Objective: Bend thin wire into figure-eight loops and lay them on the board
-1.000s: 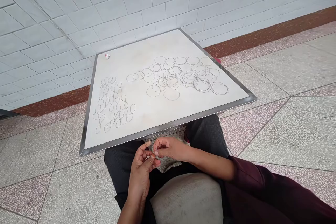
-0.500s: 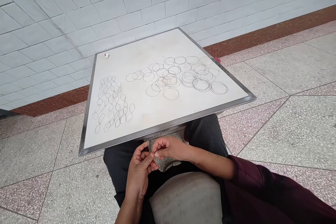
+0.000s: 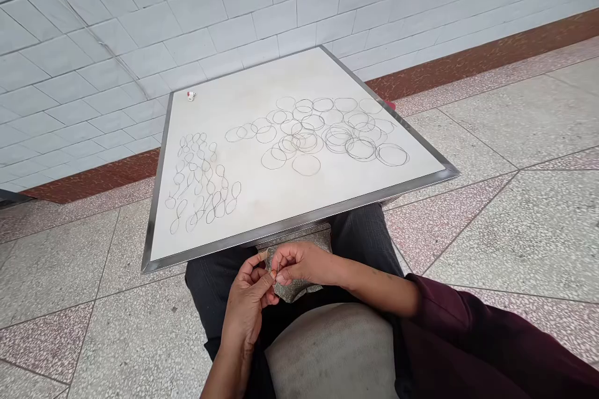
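Over my lap, just off the near table edge, my left hand (image 3: pixel 253 290) pinches a thin wire loop (image 3: pixel 267 254) between thumb and fingers. Close against it, my right hand (image 3: pixel 299 263) grips the same fine wire with thumb and forefinger. The fingertips of both hands nearly touch, and most of the wire is hidden behind them. On the white table lie many large round wire rings (image 3: pixel 306 164), overlapping at the middle and right. Smaller wire pieces twisted into figure-eight shapes (image 3: pixel 176 217) are spread on the left side.
The white table (image 3: pixel 281 209) has a grey metal rim and stands near a white tiled wall (image 3: pixel 243 0). A small white and red object (image 3: pixel 191 95) sits at its far left corner. Below is a speckled stone floor (image 3: pixel 135 318).
Both hands stay together at the wire, with only slight finger movement. The view has shifted a little.
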Demonstrator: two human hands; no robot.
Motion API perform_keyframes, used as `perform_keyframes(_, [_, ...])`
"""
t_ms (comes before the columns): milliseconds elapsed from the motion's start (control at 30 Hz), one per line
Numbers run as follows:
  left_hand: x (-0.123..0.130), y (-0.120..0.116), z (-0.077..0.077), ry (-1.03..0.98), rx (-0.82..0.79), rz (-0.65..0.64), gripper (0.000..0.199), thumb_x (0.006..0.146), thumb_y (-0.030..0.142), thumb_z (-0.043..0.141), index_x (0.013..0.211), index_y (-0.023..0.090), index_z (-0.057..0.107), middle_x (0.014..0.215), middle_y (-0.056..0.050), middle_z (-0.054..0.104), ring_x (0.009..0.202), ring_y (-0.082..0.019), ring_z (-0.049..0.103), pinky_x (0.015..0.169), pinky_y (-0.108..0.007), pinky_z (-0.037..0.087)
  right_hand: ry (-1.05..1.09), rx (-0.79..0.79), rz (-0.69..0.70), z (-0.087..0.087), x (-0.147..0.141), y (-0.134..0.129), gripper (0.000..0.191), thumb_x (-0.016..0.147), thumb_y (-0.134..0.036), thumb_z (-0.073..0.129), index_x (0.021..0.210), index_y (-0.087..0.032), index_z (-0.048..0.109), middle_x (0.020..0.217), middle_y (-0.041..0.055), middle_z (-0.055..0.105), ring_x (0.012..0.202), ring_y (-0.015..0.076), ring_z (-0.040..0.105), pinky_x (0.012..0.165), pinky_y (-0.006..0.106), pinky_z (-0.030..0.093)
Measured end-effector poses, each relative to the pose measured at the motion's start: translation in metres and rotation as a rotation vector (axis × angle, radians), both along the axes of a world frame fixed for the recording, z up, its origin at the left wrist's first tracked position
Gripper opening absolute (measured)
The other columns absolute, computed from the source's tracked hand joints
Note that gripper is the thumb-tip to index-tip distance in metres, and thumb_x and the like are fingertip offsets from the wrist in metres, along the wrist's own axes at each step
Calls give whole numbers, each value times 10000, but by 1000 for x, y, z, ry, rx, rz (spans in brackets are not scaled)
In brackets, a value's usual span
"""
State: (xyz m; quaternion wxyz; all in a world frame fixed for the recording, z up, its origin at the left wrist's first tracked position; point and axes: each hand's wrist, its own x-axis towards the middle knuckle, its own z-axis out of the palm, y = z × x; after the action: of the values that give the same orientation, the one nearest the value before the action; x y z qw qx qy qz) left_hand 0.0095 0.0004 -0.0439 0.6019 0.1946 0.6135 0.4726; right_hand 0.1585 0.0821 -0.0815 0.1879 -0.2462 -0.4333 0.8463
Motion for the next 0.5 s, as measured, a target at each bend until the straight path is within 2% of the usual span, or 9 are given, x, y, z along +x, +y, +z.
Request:
perform_keyframes(233, [0, 0, -3, 18, 42, -10, 488, 648, 325, 854, 1071, 169, 668, 563, 88, 498, 420, -48, 388, 422, -185, 370, -8, 5, -19, 3, -1, -1, 413, 554, -385, 884, 800, -150, 650, 670, -23, 649, 614, 121, 610, 632, 276, 489])
perform_keyframes(500, [0, 0, -2, -6, 18, -8, 536, 644, 320, 865, 1114, 170, 656, 668, 46, 588, 487, -60, 490, 483, -195, 460, -48, 136, -32, 1, 0, 1, 295, 608, -320, 850, 759, -163, 652, 677, -37, 632, 608, 93, 545, 634, 249, 453])
